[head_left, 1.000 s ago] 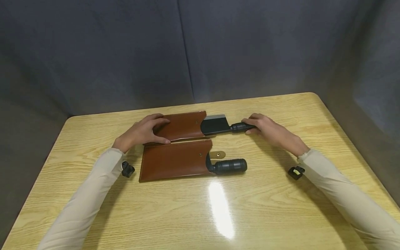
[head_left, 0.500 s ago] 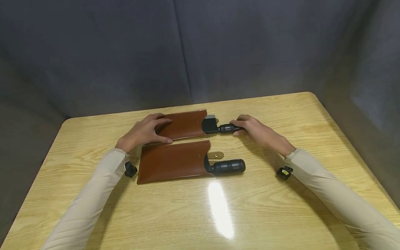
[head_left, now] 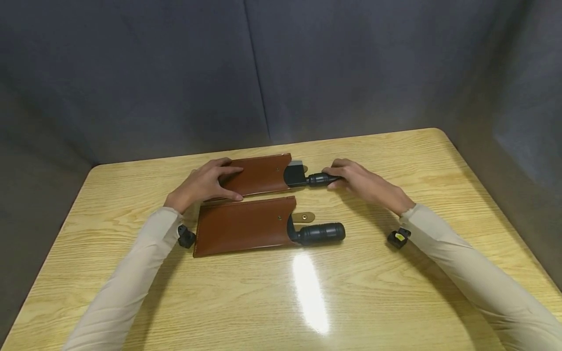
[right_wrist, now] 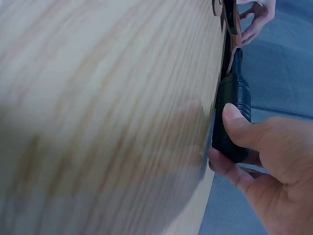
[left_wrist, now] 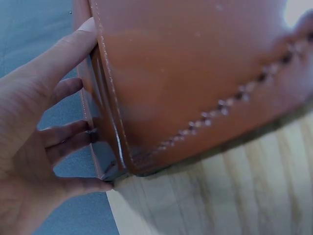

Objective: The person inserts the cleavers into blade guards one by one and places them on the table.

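A brown leather sheath (head_left: pixel 261 174) lies at the back of the table, with a dark cleaver (head_left: pixel 295 175) most of the way inside it. Only a short stretch of blade and the black ribbed handle (head_left: pixel 317 180) stick out at its right end. My left hand (head_left: pixel 199 185) holds the sheath's left part across its width, thumb at the near edge and fingers over the top and far side. At the end of the handle, my right hand (head_left: pixel 362 183) pinches it between thumb and fingers, as the right wrist view also shows (right_wrist: pixel 279 161).
Just in front lies a second brown sheath (head_left: pixel 243 226), whose cleaver shows mainly its black handle (head_left: pixel 322 234). A tan snap strap (head_left: pixel 304 217) protrudes beside that handle. The wooden table (head_left: pixel 228 297) ends at a dark grey curtain (head_left: pixel 175 83) behind.
My right hand has pushed the back cleaver leftward, so less blade shows outside the sheath. Over the last half second it stays about in place. My left hand keeps its hold.
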`<state>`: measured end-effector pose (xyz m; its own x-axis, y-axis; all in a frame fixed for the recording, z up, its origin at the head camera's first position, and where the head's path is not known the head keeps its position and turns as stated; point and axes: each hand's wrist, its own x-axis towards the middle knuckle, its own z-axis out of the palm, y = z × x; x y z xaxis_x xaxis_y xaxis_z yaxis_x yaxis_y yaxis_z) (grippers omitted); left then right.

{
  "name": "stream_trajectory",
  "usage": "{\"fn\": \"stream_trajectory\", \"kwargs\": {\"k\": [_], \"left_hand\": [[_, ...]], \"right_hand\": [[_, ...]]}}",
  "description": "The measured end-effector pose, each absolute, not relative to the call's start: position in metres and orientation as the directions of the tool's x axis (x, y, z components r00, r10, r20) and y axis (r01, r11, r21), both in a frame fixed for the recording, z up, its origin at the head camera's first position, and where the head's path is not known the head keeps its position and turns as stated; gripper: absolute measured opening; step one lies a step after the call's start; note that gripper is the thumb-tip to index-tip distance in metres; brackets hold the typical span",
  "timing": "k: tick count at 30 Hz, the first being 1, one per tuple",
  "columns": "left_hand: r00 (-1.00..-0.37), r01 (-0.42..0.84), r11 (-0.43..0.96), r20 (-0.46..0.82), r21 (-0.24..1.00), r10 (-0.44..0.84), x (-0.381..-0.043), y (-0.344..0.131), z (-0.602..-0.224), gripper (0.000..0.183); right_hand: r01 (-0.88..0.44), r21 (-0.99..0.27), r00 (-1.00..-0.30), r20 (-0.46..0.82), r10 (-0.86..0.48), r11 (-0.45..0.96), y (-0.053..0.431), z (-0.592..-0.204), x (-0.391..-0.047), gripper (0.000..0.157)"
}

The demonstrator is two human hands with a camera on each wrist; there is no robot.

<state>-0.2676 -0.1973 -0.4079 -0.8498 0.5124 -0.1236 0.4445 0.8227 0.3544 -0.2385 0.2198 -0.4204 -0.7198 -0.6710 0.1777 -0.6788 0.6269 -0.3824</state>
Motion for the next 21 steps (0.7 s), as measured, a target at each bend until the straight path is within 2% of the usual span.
{"fn": "stream_trajectory", "kwargs": {"k": [8,15,18,21], "left_hand": [[-0.841,0.457,0.813,-0.122,0.361,0.527,-0.267,-0.199,-0.403,0.089],[-0.865,0.42,0.776,-0.05,0.471,0.499,-0.266,-0.214,-0.405,0.077],[-0.871,0.419,0.747,-0.006,0.516,0.492,-0.265,-0.218,-0.408,0.073],[-0.868,0.398,0.735,-0.036,0.549,0.496,-0.266,-0.222,-0.409,0.084]], "right_hand": [[-0.697,-0.371,-0.704,0.196,-0.683,0.613,0.215,-0.416,-0.241,0.042],[-0.707,-0.409,-0.688,0.211,-0.695,0.576,0.205,-0.419,-0.237,0.042],[-0.668,-0.405,-0.728,0.181,-0.661,0.625,0.209,-0.42,-0.232,0.043],[-0.615,-0.398,-0.771,0.124,-0.625,0.681,0.215,-0.419,-0.226,0.046]]}}
